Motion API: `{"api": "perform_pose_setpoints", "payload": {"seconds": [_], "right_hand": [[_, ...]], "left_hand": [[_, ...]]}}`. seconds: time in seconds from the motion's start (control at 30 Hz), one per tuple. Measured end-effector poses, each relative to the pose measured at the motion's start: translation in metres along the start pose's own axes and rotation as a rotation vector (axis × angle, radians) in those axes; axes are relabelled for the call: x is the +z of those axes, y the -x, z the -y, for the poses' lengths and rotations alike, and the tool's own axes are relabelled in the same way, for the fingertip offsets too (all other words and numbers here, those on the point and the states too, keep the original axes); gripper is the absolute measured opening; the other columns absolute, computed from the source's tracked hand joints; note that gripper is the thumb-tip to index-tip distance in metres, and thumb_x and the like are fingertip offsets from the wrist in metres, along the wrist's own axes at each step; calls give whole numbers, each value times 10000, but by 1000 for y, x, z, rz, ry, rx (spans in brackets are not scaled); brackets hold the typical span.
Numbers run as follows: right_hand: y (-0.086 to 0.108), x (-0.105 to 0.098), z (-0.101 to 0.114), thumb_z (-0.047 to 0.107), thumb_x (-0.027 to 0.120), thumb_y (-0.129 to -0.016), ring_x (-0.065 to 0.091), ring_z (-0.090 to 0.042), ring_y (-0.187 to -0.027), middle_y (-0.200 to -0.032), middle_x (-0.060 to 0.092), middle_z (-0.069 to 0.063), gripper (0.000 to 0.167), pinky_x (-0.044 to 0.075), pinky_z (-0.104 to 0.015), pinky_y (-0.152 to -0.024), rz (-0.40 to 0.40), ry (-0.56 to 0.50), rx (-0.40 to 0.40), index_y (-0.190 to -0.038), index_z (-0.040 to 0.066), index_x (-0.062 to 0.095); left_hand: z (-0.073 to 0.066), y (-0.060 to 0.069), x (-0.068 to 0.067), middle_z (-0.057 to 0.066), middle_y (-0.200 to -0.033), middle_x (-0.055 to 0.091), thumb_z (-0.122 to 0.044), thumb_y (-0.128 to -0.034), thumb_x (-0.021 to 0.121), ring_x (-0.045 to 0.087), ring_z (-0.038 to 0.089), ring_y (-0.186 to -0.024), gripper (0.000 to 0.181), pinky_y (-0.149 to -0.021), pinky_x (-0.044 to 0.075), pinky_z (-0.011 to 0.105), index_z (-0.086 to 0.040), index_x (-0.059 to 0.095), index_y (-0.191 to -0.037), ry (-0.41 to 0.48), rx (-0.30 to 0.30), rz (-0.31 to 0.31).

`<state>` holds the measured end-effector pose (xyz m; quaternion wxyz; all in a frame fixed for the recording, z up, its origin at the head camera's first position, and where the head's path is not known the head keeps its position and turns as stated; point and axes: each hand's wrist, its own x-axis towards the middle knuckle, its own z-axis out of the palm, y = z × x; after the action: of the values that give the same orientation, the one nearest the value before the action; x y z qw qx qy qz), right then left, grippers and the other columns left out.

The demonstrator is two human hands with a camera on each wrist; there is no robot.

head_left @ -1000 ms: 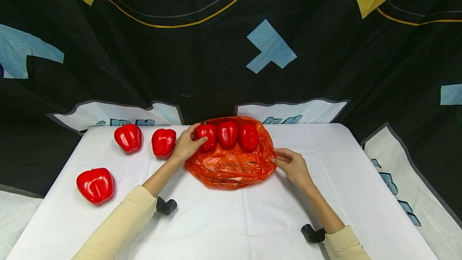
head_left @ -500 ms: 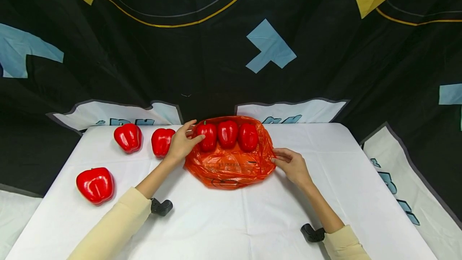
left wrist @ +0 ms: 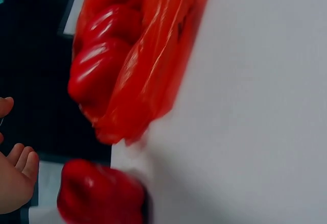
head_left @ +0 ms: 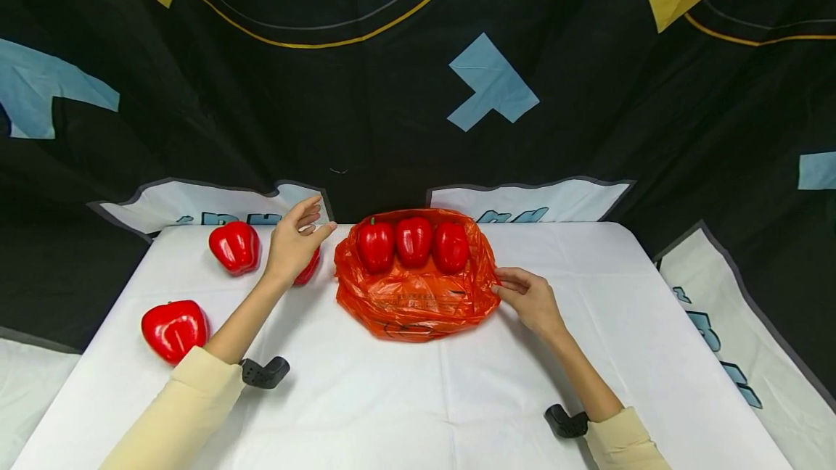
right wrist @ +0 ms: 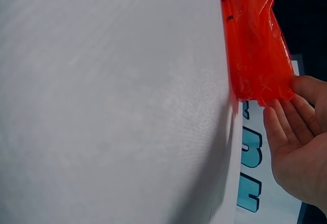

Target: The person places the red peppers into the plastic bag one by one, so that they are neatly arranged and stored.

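Even, bright light fills the head view, putting white glints on the red peppers and crinkled orange bag, with a soft shadow beside the right forearm. Both wrist views look dimmer and greyer, the left one blurred.

On the white cloth-covered table, three glossy red bell peppers lie in a row inside a crinkled orange plastic bag. Left of it lie three loose red bell peppers, one nearer the front, another apparently beneath the bare left hand.
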<state>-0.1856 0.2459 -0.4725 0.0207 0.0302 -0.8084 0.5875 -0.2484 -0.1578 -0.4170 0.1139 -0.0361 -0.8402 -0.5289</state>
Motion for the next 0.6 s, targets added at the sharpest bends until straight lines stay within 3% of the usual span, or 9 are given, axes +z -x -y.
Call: {"api": "perform_pose_setpoints", "payload": {"seconds": [0.13, 0.33, 0.6], "right_hand": [[0, 0, -2, -14, 738, -879, 683, -265, -1040, -1181, 677, -214, 340, 547, -214, -833, -1, 0, 1, -1209, -60, 671], [3, -1, 6, -33, 721, -887, 658, -365, -1081, -1189, 660, -260, 346, 537, -185, -827, 12, -17, -4, -1214, -113, 643], [1, 0, -1, -1, 746, -879, 663, -345, -1076, -1195, 664, -242, 364, 539, -195, -832, 5, -37, -18, -1221, -87, 655]], "left_hand": [[3, 2, -16, 198, -1457, 490, -160, -943, 703, 470, 365, -1323, 609, -1071, 400, 494, -67, 450, -1489, -23, -14, -5], [13, 9, -37, 219, -1527, 381, -172, -936, 702, 344, 428, -1386, 671, -1050, 388, 581, -78, 394, -1525, -88, -77, 68], [33, 12, -52, 266, -1537, 316, -188, -937, 703, 319, 478, -1379, 732, -1007, 420, 599, -65, 326, -1552, -106, -150, 139]]}}
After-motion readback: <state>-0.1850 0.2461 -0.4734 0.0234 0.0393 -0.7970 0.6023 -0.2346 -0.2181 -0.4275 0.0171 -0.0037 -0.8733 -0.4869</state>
